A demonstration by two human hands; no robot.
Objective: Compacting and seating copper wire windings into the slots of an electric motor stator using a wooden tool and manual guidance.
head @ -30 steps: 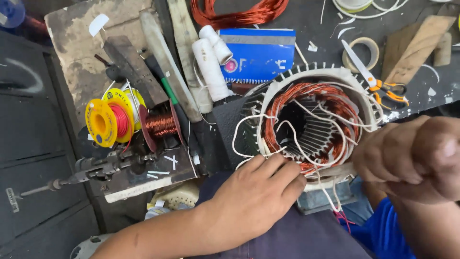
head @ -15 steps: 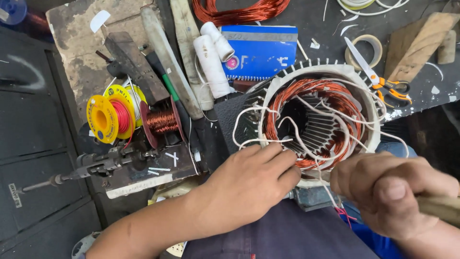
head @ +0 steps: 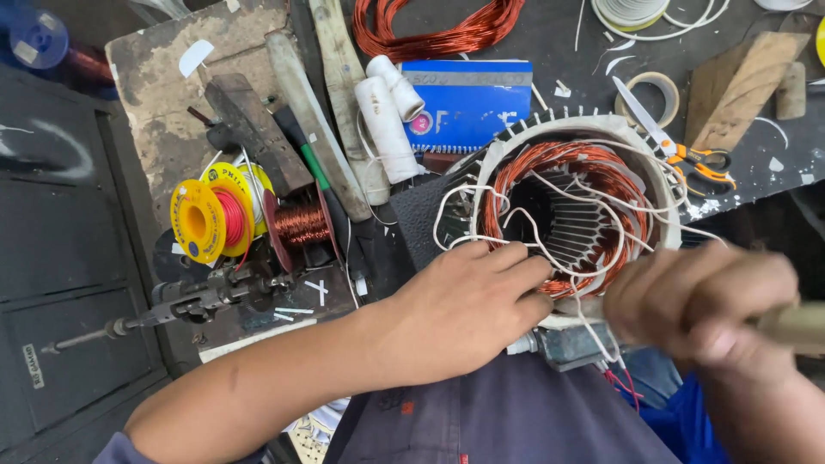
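A view from above of a cluttered dark workbench (head: 550, 34), with a person's two bare hands at its near edge. The left hand (head: 464, 309) lies palm down, fingers loosely spread, its fingertips pressing on the near rim of a round motor stator (head: 576, 206) that sits at the near edge of the bench, right of the middle. The stator has a pale outer ring, copper windings packed around its inner wall, and thin white leads looping across its open centre. The right hand (head: 705, 301), blurred, is clenched around a pale wooden handle (head: 795, 326) just beside the stator's near right side; what is at the end of the handle cannot be seen. Behind the stator lie a blue notebook (head: 468, 99) and two white tubes (head: 387, 120). Toward the bench's left side stand a yellow spool (head: 206, 219) of red wire and a small reel of copper wire (head: 301, 223). Orange-handled scissors (head: 679, 150) and a roll of tape (head: 649, 90) rest near the right edge, with a loose coil of copper wire (head: 430, 30) at the far edge.
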